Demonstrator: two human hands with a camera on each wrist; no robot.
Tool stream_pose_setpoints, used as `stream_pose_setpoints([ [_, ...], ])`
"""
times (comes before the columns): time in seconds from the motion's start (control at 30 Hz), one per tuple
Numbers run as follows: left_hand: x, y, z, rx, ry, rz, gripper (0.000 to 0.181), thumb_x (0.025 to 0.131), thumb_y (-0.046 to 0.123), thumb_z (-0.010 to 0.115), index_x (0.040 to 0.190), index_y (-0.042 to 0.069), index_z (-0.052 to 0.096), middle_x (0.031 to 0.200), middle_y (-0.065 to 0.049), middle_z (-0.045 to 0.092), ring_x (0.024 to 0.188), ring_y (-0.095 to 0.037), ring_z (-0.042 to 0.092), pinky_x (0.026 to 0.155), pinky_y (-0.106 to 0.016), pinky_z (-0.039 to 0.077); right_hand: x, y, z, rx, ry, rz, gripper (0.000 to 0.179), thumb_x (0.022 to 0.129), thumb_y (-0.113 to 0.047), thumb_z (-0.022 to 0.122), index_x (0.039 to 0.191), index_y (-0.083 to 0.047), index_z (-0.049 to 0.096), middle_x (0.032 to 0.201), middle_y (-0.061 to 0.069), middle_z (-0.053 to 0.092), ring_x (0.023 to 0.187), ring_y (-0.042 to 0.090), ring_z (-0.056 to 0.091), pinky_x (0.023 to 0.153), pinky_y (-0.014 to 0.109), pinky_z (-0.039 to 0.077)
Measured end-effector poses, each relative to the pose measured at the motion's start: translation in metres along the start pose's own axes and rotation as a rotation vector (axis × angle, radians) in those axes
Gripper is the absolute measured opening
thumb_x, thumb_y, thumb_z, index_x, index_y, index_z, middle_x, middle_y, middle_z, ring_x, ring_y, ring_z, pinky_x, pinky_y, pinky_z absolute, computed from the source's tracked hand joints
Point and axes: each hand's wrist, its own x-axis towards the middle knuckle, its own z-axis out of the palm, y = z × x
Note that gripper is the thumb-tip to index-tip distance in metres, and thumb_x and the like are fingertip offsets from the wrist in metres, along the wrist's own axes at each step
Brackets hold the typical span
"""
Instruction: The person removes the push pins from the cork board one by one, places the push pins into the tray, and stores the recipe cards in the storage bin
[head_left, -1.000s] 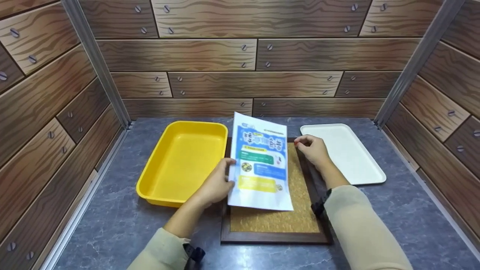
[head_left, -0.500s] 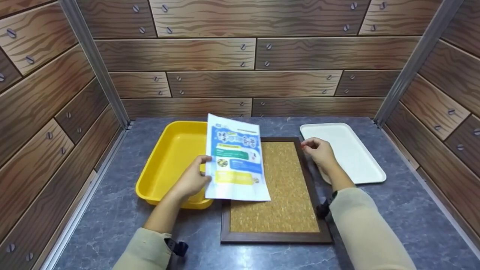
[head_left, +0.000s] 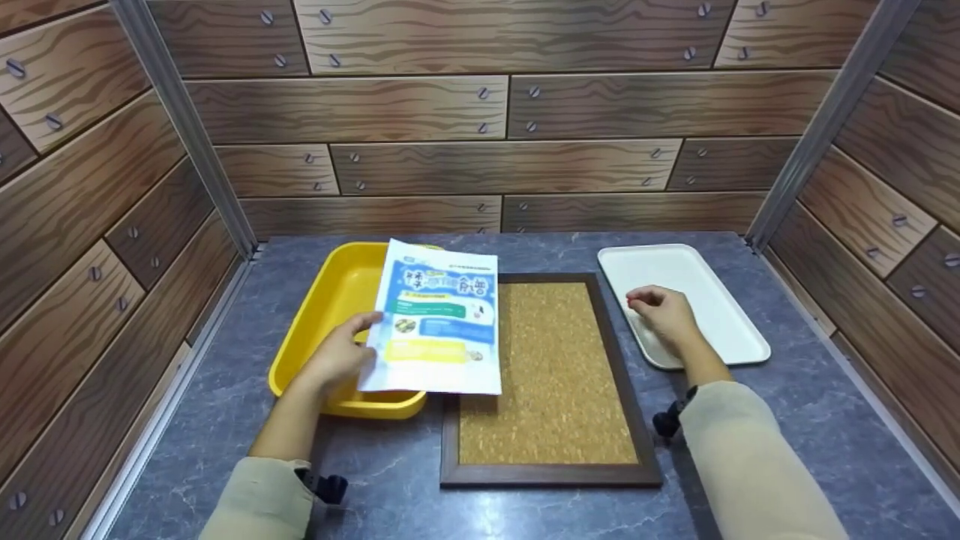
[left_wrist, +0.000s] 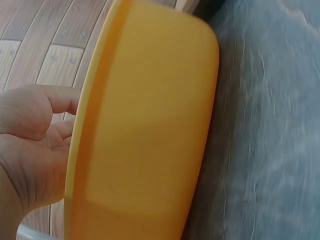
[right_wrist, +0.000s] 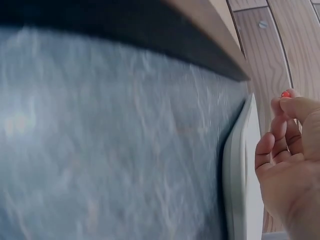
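One cork board (head_left: 559, 375) lies nearest on the desk (head_left: 390, 502); from here I judge the printed sheet (head_left: 439, 322) is off it. The left hand (head_left: 337, 356) grips this sheet partly over the yellow tray (head_left: 300, 337); the right hand (head_left: 666, 313) pinches a small red piece (right_wrist: 285, 94) at the white tray (head_left: 716, 307). Neither is put down yet.

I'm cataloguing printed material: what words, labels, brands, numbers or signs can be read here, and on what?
Paper sheet, title: large characters, too blurred to quote.
Paper sheet, small top print: too small to read.
Paper sheet, green block, blue block and yellow block: too small to read.
Yellow tub, corkboard, white tray: no writing visible.
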Motion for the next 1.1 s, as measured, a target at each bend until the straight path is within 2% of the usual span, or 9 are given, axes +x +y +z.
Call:
stream_pose_setpoints([
  [0.2,0.002,-0.009,-0.018,0.034,0.019,-0.002,0.074,0.093,-0.008,0.052,0.164,0.013,0.045,0.175,-0.017,0.036,0.129,-0.034,0.054,0.107,-0.039,0.045,-0.001,0.007,-0.014,-0.032,-0.037,0.045,0.028,0.103,-0.006,0.069,0.122,0.013,0.071,0.086,-0.012,0.071,0.073,-0.003,0.057,0.065,0.014,0.049],
  [0.33,0.003,-0.013,-0.029,0.077,0.044,-0.006,0.072,0.093,-0.009,0.052,0.163,0.009,0.046,0.173,-0.021,0.038,0.119,-0.033,0.057,0.096,-0.034,0.049,-0.001,0.011,-0.021,-0.111,-0.058,0.048,0.024,0.103,-0.005,0.066,0.12,0.012,0.073,0.089,-0.003,0.074,0.072,-0.002,0.058,0.065,0.015,0.05],
  [0.4,0.002,-0.016,-0.035,0.113,0.056,-0.004,0.071,0.092,-0.009,0.052,0.161,0.006,0.047,0.17,-0.024,0.041,0.114,-0.032,0.057,0.088,-0.03,0.049,-0.001,0.013,-0.024,-0.153,-0.064,0.043,0.024,0.103,-0.005,0.067,0.119,0.011,0.074,0.089,-0.003,0.074,0.071,-0.002,0.058,0.065,0.015,0.049],
  [0.53,0.002,-0.021,-0.045,0.121,0.069,-0.003,0.072,0.09,-0.011,0.05,0.16,0.003,0.048,0.165,-0.03,0.043,0.104,-0.03,0.056,0.073,-0.024,0.049,-0.001,0.017,-0.029,-0.226,-0.074,0.044,0.022,0.102,-0.007,0.068,0.116,0.008,0.078,0.09,-0.002,0.077,0.072,-0.002,0.058,0.066,0.017,0.047],
  [0.63,0.004,-0.025,-0.05,0.112,0.072,-0.028,0.073,0.09,-0.012,0.049,0.161,0.004,0.046,0.163,-0.03,0.044,0.096,-0.027,0.055,0.069,-0.024,0.049,-0.001,0.019,-0.031,-0.292,-0.096,0.033,0.021,0.102,-0.008,0.068,0.114,0.004,0.08,0.094,0.006,0.081,0.074,0.001,0.057,0.066,0.018,0.045],
  [0.73,0.006,-0.029,-0.055,0.132,0.082,-0.06,0.073,0.091,-0.012,0.049,0.162,0.005,0.045,0.163,-0.027,0.044,0.099,-0.028,0.055,0.069,-0.024,0.046,-0.001,0.021,-0.031,-0.351,-0.112,0.011,0.019,0.101,-0.008,0.069,0.112,0.002,0.082,0.1,0.012,0.083,0.076,0.004,0.057,0.068,0.019,0.044],
  [0.9,0.007,-0.034,-0.061,0.17,0.093,-0.089,0.075,0.091,-0.014,0.046,0.163,0.005,0.044,0.171,-0.028,0.035,0.128,-0.039,0.046,0.066,-0.025,0.042,-0.003,0.021,-0.031,-0.374,-0.139,0.025,0.02,0.103,-0.01,0.068,0.113,-0.001,0.083,0.11,0.017,0.082,0.087,0.01,0.063,0.075,0.021,0.046],
  [1.1,0.007,-0.035,-0.061,0.268,0.088,-0.057,0.078,0.087,-0.016,0.044,0.163,0.002,0.044,0.171,-0.029,0.037,0.132,-0.043,0.046,0.064,-0.027,0.041,-0.005,0.022,-0.03,-0.397,-0.148,0.022,0.02,0.104,-0.01,0.067,0.113,-0.002,0.083,0.116,0.02,0.081,0.095,0.016,0.066,0.081,0.025,0.048],
])
